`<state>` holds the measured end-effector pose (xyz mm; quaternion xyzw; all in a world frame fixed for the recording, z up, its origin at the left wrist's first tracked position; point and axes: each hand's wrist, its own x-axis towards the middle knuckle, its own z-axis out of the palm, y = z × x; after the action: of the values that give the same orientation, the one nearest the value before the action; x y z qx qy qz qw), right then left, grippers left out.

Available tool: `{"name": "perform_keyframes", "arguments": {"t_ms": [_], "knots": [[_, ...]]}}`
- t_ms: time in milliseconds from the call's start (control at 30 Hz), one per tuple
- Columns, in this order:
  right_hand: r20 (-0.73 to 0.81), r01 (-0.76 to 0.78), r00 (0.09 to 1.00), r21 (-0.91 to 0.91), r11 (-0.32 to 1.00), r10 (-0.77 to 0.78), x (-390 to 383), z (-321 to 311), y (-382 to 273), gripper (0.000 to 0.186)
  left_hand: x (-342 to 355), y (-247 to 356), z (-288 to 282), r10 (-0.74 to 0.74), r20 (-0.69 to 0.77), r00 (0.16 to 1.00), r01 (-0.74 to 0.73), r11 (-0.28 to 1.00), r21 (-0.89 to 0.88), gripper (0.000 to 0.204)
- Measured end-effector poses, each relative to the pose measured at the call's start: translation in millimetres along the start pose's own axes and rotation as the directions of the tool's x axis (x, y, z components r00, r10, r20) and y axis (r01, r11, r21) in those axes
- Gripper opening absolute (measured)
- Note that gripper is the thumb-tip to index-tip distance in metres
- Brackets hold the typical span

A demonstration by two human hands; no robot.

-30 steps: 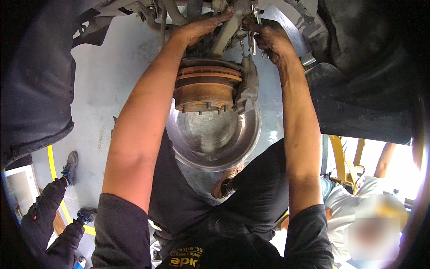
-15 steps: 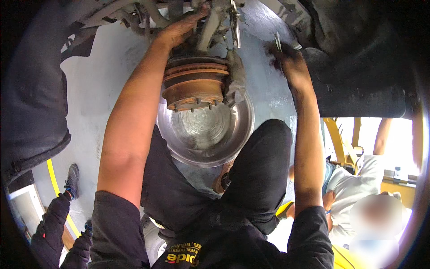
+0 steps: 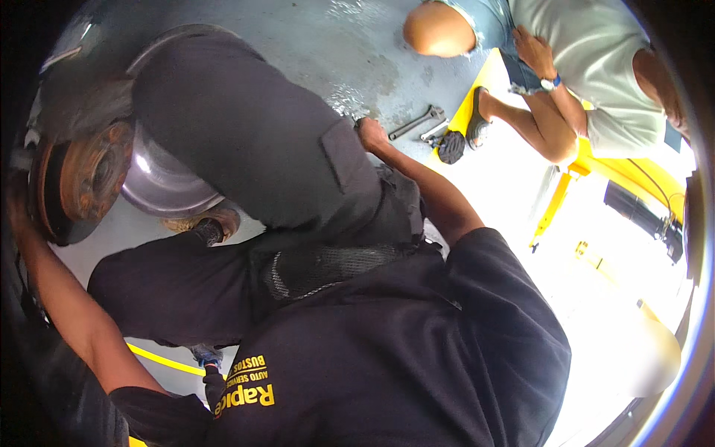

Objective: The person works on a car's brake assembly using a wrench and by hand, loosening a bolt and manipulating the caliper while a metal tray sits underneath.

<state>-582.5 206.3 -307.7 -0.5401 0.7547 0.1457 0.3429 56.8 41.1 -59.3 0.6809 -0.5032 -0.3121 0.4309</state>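
Observation:
A rusty brake drum or rotor (image 3: 97,175) with wheel studs hangs at the far left. My left hand (image 3: 18,195) is up against its far side, in dark shadow, so its fingers do not show. Beyond my raised knee, low over the grey floor, my right hand (image 3: 372,135) is closed. Something small and shiny shows at its fingertips, too unclear to name. Just right of that hand, an adjustable wrench (image 3: 414,124) and a smaller silver wrench (image 3: 435,130) lie on the floor beside a crumpled black item (image 3: 451,147).
Under the rusty part stands a round metal basin (image 3: 165,182), partly hidden by my leg. At the upper right another person (image 3: 573,82) crouches near the tools, one sandalled foot on a yellow floor stripe (image 3: 488,73). Yellow equipment (image 3: 633,175) stands behind that person.
My view has swung to the right, bringing the floor tools and crouching person into sight. My right hand has come down from beside the suspension to the floor. My left hand remains by the rusty part.

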Motion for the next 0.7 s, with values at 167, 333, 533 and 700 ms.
{"name": "perform_keyframes", "arguments": {"t_ms": [167,333,533,700], "knots": [[-0.249,-0.204,0.935,0.206,0.957,0.253,5.3,3.5,81.1,0.025,6.6,-6.0,19.0,-0.053,0.041,0.998,0.049,0.994,0.099,0.105],[-0.312,-0.401,0.766,0.453,0.796,0.563,8.9,-5.8,131.5,0.024,6.0,-3.6,28.2,-0.081,0.063,0.995,0.07,0.985,0.156,0.103],[-0.445,-0.388,0.685,0.448,0.805,0.577,15.5,0.3,185.7,0.034,5.7,-3.6,39.0,-0.101,0.078,0.992,0.083,0.975,0.208,0.1],[-0.248,-0.567,0.622,0.511,0.646,0.743,34.2,-13.1,205.8,0.034,6.2,-0.1,39.8,-0.106,0.079,0.991,0.085,0.968,0.235,0.098]]}}
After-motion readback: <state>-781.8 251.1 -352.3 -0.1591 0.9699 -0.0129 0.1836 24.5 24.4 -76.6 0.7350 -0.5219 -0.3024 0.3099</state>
